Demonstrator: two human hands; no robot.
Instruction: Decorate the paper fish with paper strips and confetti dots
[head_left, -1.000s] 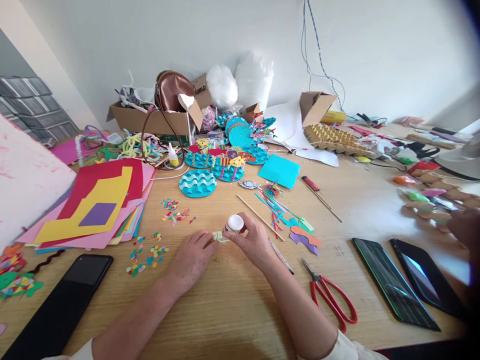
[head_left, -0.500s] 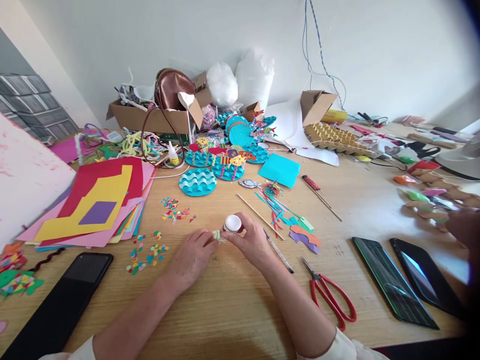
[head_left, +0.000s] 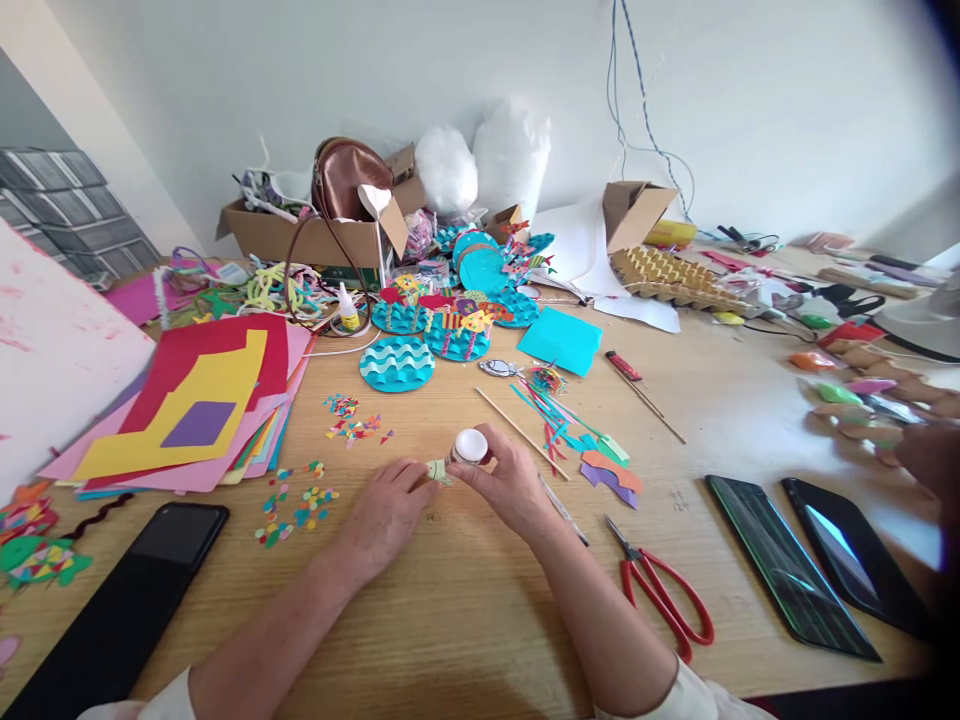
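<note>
My right hand (head_left: 504, 478) is wrapped round a short round tube with a white end (head_left: 470, 446), which looks like a glue stick. The white end faces up and the lower part is hidden by my fingers. Just left of the tube, a small pale green paper piece (head_left: 437, 470) with dark drawn lines lies at the tabletop. My left hand (head_left: 390, 505) holds this paper piece under its fingertips, fingers close together. The tube stands at the paper's right edge; whether it touches the paper I cannot tell.
Red-handled scissors (head_left: 660, 590), a pen (head_left: 564, 510) and a wooden stick (head_left: 521, 432) lie to the right. Paper confetti (head_left: 296, 505) and coloured sheets (head_left: 180, 410) are at left. Blue wavy discs (head_left: 396, 364) stand behind. Another person's hand (head_left: 922, 460) shows at far right.
The view has shifted very slightly. Both hands keep nearly the same place, with the tube in my right hand and the green paper under my left fingers.
</note>
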